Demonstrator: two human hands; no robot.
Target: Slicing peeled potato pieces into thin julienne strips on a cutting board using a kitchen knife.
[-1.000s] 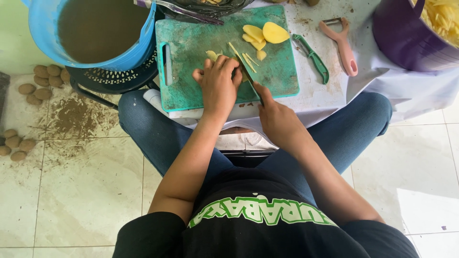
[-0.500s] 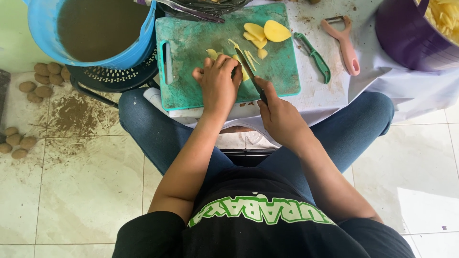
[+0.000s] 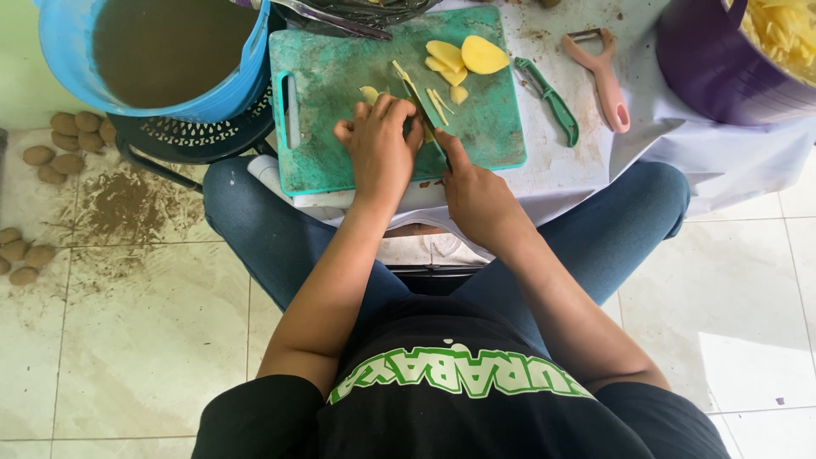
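Work in hand: left hand, fingers curled, pins a pale peeled potato piece on the worn green plastic cutting board; right hand, fingers closed round the handle, holds a dark-bladed knife against it.
Done: yellow potato slices and thin strips lie on the board; purple tub holds cut sticks.
Left: brown unpeeled potatoes lie on the tiled floor.
Idle: green peeler, pink peeler.

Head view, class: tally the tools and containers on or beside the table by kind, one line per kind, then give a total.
Cutting board, green: 1
Knife, gripped by the right hand: 1
Small green-handled knife: 1
Peeler, pink: 1
Tub, blue: 1
Tub, purple: 1
Total: 6
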